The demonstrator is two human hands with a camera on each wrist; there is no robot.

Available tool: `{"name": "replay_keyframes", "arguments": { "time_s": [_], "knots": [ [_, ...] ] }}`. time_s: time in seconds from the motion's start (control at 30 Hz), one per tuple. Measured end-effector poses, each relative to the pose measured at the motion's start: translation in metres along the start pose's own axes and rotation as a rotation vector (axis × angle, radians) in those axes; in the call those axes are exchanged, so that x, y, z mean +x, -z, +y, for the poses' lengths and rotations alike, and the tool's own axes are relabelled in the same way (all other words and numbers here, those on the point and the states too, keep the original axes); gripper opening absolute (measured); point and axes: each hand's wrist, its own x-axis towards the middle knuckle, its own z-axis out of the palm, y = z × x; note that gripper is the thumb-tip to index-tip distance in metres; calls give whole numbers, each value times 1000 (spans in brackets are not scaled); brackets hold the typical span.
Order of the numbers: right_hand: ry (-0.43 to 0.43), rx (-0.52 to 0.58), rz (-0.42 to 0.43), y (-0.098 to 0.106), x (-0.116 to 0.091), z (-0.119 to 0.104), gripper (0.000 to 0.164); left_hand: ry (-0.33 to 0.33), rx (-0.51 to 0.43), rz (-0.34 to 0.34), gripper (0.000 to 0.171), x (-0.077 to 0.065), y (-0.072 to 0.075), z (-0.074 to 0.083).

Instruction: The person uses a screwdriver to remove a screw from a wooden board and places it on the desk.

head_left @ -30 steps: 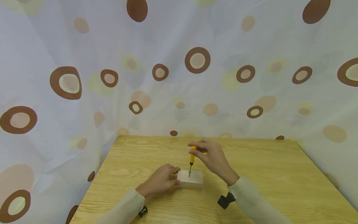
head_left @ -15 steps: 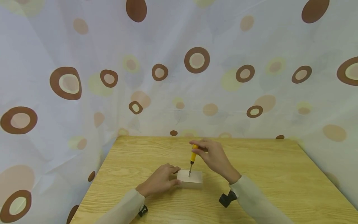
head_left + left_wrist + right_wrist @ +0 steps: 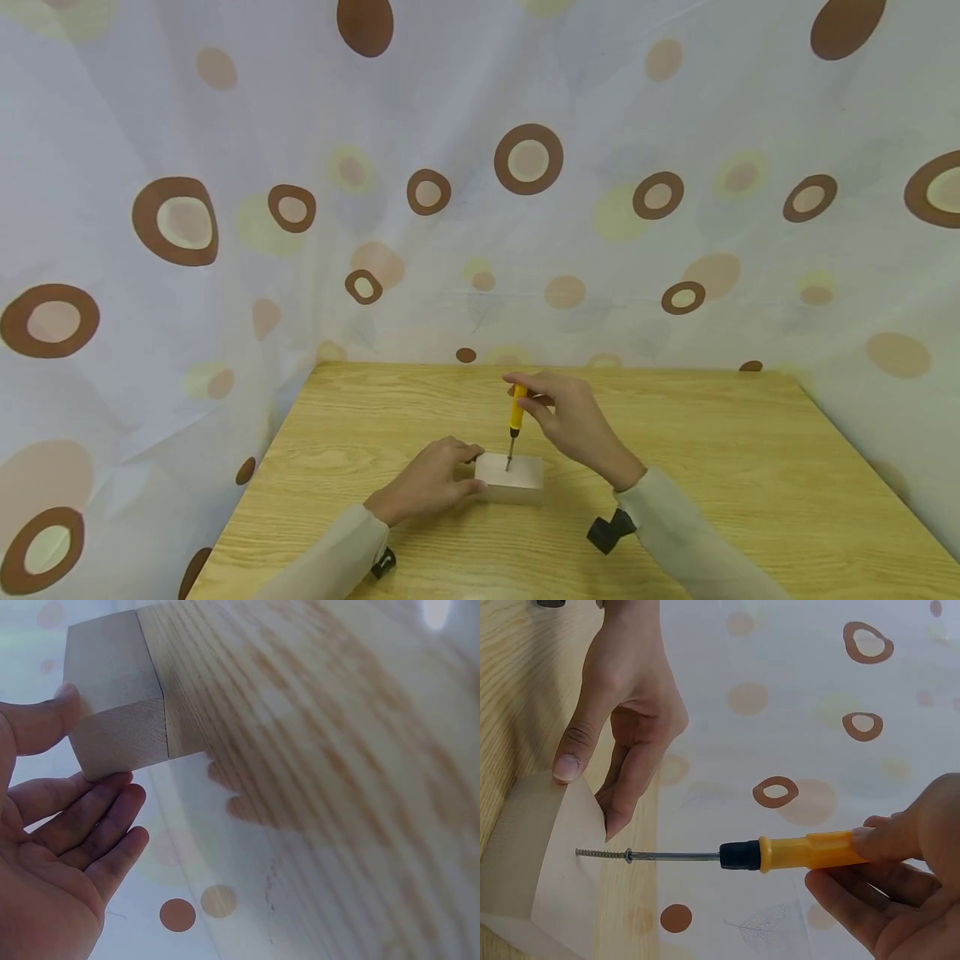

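Observation:
A pale wooden block (image 3: 521, 473) lies on the table. My left hand (image 3: 431, 483) grips its left end, thumb on the near side and fingers on the far side; the left wrist view shows the block (image 3: 120, 690) between thumb and fingertips. In my right hand (image 3: 573, 421) I pinch the yellow handle of a screwdriver (image 3: 517, 410) near its top. The screwdriver stands nearly upright over the block. In the right wrist view its shaft meets the head of a screw (image 3: 604, 854), whose tip is at the block's face and most of whose thread shows.
The wood-grain table (image 3: 712, 467) reaches back to a white curtain (image 3: 480, 233) with brown and beige spots, which also hangs along both sides. Black wrist devices sit under both light sleeves (image 3: 686, 529).
The right fingers shift on the screwdriver handle, which tilts slightly and then comes back more upright. My left hand and the block stay in place.

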Motion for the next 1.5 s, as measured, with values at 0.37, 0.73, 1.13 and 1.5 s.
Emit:
{"name": "replay_keyframes", "arguments": {
  "time_s": [0.37,0.73,1.13,1.5],
  "knots": [
    [-1,-20,18,-1,-1,0,39,9,1,4,58,0,-1,0],
    [19,20,10,-5,-2,1,39,5,15,4,57,0,1,1],
    [-39,93,41,-6,-4,1,29,-9,18,10,57,-1,-2,0],
    [-55,54,62,-6,-4,3,29,19,24,4,59,-2,-2,1]
  ]
}}
